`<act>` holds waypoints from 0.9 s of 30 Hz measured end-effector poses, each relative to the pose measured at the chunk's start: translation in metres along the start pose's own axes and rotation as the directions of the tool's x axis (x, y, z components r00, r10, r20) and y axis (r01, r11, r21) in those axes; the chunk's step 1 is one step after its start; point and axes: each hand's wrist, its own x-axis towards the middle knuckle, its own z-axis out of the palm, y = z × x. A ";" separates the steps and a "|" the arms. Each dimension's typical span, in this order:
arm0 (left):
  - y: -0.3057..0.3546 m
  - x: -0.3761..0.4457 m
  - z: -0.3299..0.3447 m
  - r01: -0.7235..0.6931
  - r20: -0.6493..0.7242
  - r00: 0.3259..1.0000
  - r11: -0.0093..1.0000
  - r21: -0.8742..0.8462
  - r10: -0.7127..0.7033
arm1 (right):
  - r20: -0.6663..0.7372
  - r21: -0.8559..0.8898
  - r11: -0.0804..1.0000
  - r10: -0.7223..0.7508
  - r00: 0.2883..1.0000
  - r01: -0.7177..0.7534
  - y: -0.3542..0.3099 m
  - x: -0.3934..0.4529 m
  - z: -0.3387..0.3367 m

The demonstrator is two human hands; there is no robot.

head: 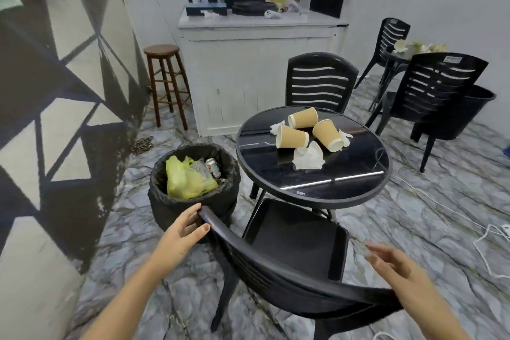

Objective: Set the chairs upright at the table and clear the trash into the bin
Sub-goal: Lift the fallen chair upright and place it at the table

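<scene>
Marble-patterned flooring is filling the lower frame, with a white counter cluttered at upper centre and a painted geometric wall running down the left. At centre sits the round black table [311, 182], carrying three tipped paper cups [292, 136] and crumpled napkins [307, 157]. Just left of it the lined bin [193, 190] is standing, already holding a yellow bag and a can.

At lower centre the near chair [295, 240] is standing upright, its seat reaching under the table edge. The left hand [185, 229] is wrapping its fingers over the left end of the backrest, thumb on the near face, clamped on the rail. The right hand [397, 265] is hovering just above the right end with fingers spread and apart from the plastic, gripping nothing.

The step appears to be squaring this chair to the table. Doing it well probably means getting the right hand onto the rail too, so both ends are moving evenly and the legs are not scraping or twisting toward the bin, which is sitting close on the left.

A second chair [321, 80] is facing the table from the far side. The near chair's right legs are being cut off by the bottom edge, so their footing is not visible. Motion is blurring the right fingertips.
</scene>
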 end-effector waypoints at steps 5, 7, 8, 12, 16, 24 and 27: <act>-0.009 -0.031 -0.007 -0.012 -0.146 0.987 0.928 0.373 0.071 | 0.149 -0.088 0.899 -0.414 0.898 0.429 -0.079 -0.002 0.083; -0.020 -0.045 -0.012 0.052 -0.170 0.985 0.890 0.453 0.030 | 0.374 -0.066 0.837 -0.484 0.791 0.543 -0.093 -0.011 0.128; -0.029 -0.053 -0.015 0.083 -0.185 0.983 0.868 0.490 0.010 | 0.522 -0.074 0.811 -0.464 0.716 0.580 -0.096 -0.016 0.151; -0.064 -0.087 -0.023 0.191 -0.252 0.966 0.831 0.522 -0.063 | 0.872 -0.262 0.747 -0.089 0.482 0.611 -0.068 -0.022 0.235; -0.096 -0.120 -0.026 0.350 -0.314 0.927 0.767 0.538 -0.204 | 0.892 -0.389 0.610 0.062 0.448 0.690 -0.035 -0.021 0.277; -0.134 -0.140 -0.037 0.497 -0.368 0.866 0.669 0.553 -0.339 | 0.842 -0.537 0.438 0.326 0.430 0.721 0.007 0.006 0.315; -0.144 -0.129 -0.050 0.513 -0.345 0.858 0.668 0.539 -0.380 | 0.828 -0.554 0.421 0.370 0.422 0.718 0.010 0.017 0.335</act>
